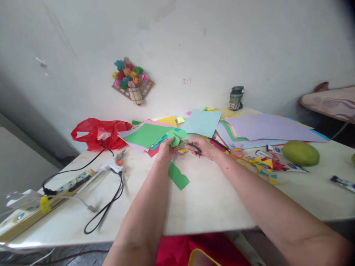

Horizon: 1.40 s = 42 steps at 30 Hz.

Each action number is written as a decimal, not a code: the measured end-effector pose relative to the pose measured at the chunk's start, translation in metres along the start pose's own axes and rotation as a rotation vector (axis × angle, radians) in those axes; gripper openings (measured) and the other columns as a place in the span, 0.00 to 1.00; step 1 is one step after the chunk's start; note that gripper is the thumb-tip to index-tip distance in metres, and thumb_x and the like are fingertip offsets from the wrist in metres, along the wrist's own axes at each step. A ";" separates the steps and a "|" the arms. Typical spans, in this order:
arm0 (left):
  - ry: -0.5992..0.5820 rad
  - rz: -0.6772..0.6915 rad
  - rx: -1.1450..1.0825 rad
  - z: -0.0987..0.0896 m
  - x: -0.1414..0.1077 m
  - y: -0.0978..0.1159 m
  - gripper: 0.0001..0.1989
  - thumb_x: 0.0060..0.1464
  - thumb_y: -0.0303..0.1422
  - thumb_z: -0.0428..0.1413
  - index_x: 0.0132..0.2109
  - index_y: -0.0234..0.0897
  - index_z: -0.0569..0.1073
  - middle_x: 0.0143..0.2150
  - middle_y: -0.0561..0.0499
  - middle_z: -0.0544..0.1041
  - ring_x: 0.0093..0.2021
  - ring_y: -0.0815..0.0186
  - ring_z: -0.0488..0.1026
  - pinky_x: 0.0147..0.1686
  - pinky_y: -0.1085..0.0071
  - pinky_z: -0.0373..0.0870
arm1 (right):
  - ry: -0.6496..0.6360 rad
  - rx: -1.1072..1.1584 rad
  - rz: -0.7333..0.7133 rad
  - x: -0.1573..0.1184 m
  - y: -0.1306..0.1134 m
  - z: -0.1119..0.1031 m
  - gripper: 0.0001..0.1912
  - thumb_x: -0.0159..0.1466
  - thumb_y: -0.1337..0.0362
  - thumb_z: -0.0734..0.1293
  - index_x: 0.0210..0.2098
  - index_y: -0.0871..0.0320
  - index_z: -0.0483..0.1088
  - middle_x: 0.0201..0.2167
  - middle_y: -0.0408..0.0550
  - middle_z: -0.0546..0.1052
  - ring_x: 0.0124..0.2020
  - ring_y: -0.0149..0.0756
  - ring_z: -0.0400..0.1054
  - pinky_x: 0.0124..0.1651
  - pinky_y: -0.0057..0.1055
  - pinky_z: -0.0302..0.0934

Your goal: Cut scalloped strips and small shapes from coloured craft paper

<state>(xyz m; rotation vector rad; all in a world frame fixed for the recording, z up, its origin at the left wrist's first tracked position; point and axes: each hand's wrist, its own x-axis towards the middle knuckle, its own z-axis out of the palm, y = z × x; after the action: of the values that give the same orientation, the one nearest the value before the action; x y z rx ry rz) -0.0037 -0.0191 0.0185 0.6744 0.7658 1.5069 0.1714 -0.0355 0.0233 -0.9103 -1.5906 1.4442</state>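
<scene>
My left hand (166, 148) pinches a piece of green paper (174, 136) above the middle of the table. In my right hand (204, 148) is a pair of scissors (194, 146), fingers wrapped round its dark handles. The scissors' blades point left and lie against the green paper. Below my left hand, a green paper scrap (179, 176) with one wavy edge lies flat on the table. Behind the left hand are blue and red paper pieces and a larger green sheet (145, 135).
A red plastic bag (101, 133), glue gun (115, 164) and power strip (66, 188) are at left. Light blue paper (203, 123) and purple sheets (266, 126) lie behind. Paper scraps (259, 164), a green fruit (301, 153) and tubes are at right; a dark bottle (236, 98) stands behind.
</scene>
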 end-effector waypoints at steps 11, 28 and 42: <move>0.032 -0.001 0.035 0.000 -0.003 0.003 0.04 0.44 0.23 0.60 0.29 0.33 0.73 0.26 0.51 0.77 0.26 0.67 0.75 0.38 0.65 0.78 | -0.026 0.062 0.047 -0.005 -0.004 0.002 0.12 0.52 0.59 0.70 0.34 0.59 0.70 0.17 0.36 0.65 0.14 0.24 0.57 0.12 0.21 0.49; -0.059 0.016 0.084 0.001 -0.004 -0.005 0.05 0.42 0.27 0.63 0.29 0.34 0.74 0.26 0.49 0.77 0.31 0.61 0.78 0.36 0.65 0.77 | 0.015 0.131 0.045 -0.003 0.004 0.006 0.16 0.52 0.54 0.70 0.34 0.59 0.70 0.15 0.36 0.66 0.14 0.25 0.57 0.14 0.21 0.50; -0.015 0.008 0.089 0.003 -0.004 -0.004 0.05 0.45 0.27 0.62 0.31 0.34 0.73 0.25 0.52 0.76 0.24 0.66 0.74 0.30 0.67 0.76 | 0.113 0.125 0.092 -0.004 -0.003 0.023 0.13 0.55 0.57 0.71 0.32 0.59 0.69 0.14 0.37 0.66 0.12 0.24 0.55 0.13 0.21 0.46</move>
<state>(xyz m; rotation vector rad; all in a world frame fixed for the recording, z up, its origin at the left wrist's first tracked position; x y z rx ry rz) 0.0013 -0.0225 0.0168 0.7553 0.8228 1.4803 0.1527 -0.0493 0.0252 -0.9846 -1.3756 1.5100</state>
